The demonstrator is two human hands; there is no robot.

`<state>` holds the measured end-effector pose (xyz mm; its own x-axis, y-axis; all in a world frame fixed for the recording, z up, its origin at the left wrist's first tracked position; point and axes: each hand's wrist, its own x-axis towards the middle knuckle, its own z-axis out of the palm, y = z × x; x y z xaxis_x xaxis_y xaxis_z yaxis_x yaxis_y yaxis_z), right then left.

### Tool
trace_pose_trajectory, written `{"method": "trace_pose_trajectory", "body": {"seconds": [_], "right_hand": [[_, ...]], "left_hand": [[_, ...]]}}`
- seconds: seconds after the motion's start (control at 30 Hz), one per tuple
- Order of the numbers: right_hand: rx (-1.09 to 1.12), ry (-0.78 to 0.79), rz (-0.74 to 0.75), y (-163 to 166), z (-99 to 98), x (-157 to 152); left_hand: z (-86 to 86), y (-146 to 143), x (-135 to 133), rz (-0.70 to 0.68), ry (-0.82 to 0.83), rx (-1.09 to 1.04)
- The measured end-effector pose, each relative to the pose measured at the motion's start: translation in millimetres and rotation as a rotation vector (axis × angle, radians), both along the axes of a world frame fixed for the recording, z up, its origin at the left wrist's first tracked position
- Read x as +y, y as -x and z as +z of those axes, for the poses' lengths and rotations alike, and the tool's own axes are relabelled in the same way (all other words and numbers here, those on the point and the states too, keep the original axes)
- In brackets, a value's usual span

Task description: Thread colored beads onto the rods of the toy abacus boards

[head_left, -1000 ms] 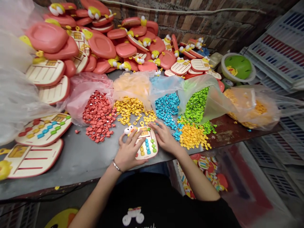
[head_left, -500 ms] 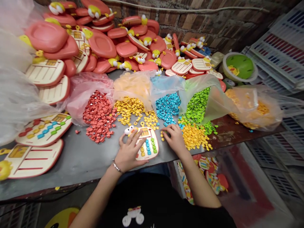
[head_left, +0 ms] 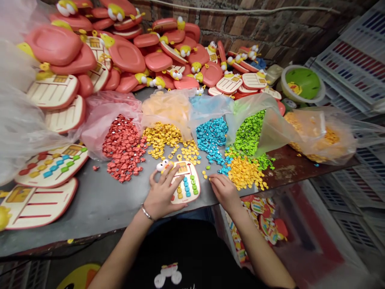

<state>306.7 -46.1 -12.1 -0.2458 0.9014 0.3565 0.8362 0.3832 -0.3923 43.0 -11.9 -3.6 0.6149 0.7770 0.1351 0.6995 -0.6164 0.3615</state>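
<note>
A cream duck-headed toy board (head_left: 195, 197) lies face up on the grey table top. Yellow, blue and green beads fill columns on it, and its left part is hidden under my fingers. My left hand (head_left: 162, 192) grips the board, thumb along the near edge and fingers over the upper left. To the right of the board, my right hand (head_left: 225, 192) is closed in a pinch just above the table; what its fingertips hold, if anything, is too small to make out. Close to them lie loose yellow pieces (head_left: 205, 175) and a single green bead (head_left: 208, 167).
Heaps of red beads (head_left: 123, 148), blue beads (head_left: 212, 134), green beads (head_left: 249, 130) and yellow round pieces (head_left: 245, 172) spill from plastic bags. Duck boards (head_left: 126, 56) pile up against the brick wall. Two more boards (head_left: 45, 204) lie left. A bin of finished-looking boards (head_left: 264, 216) stands below right.
My right hand has drawn back slightly right and down, away from the loose yellow pieces, its fingers now pinched. A green bead shows beside them. My left hand stays on the board.
</note>
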Motion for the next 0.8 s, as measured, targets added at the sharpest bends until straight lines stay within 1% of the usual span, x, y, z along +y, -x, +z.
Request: {"method": "trace_pose_trajectory", "body": {"seconds": [0.1,0.17,0.37,0.47,0.6,0.7,0.8], "right_hand": [[0.031,0.043,0.009,-5,-2.5,-16],[0.069,0.057,0.03,-7,-2.1,-18],[0.11,0.072,0.036,-10,-0.4,-8],[0.126,0.05,0.105,-13,-2.6,-4],[0.152,0.077,0.185,-17,-1.6,-1],[0.195,0.07,0.205,-14,5.8,10],[0.206,0.048,0.218,-1,15.6,33]], "left_hand": [[1.0,0,0,0.01,0.004,-0.008],[1.5,0,0,0.01,0.006,-0.006],[0.3,0,-1,0.005,0.005,0.008],[-0.4,0,0,0.001,0.004,0.006],[0.4,-1,-1,0.007,0.005,-0.001],[1.6,-1,-1,0.01,0.017,0.0],[1.6,-1,-1,0.016,0.032,-0.011]]}}
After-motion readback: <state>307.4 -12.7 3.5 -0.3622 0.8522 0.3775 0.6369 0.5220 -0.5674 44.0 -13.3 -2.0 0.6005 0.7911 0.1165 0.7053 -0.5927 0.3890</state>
